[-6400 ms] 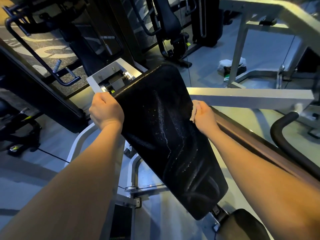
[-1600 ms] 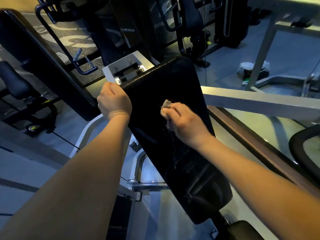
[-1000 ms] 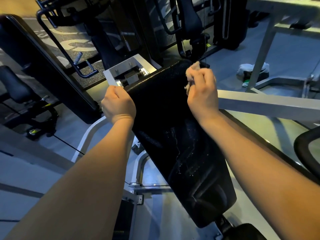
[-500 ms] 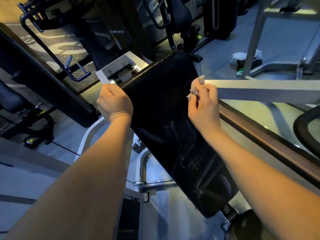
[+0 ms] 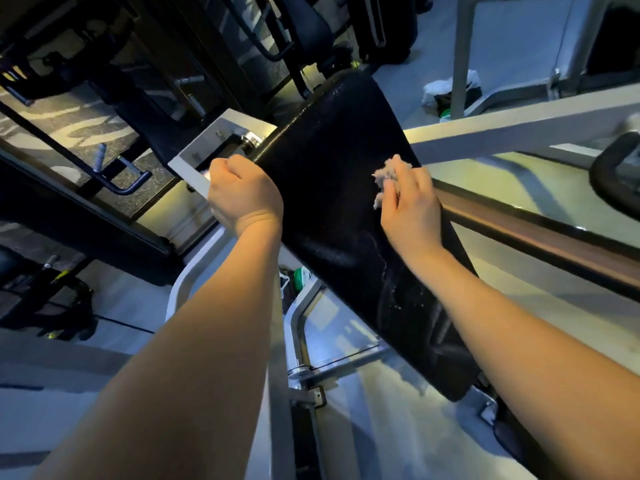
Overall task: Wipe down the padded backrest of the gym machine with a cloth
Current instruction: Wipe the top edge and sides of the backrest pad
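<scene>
A long black padded backrest slants from the upper middle down to the lower right, with wet streaks on its lower half. My left hand grips its upper left edge, beside a white metal bracket. My right hand holds a small crumpled pale cloth bunched in its fingers and presses it onto the pad near the upper right edge. Most of the cloth is hidden under my fingers.
A white steel beam and a brown rail run right behind the pad. A black curved handle is at the right edge. White frame tubes lie below. Dark gym machines fill the top left; a pale bundle lies on the floor.
My right hand swept the cloth from the pad's middle up to its top right corner, then back down the right edge. My left hand kept its grip; the view shifted.
</scene>
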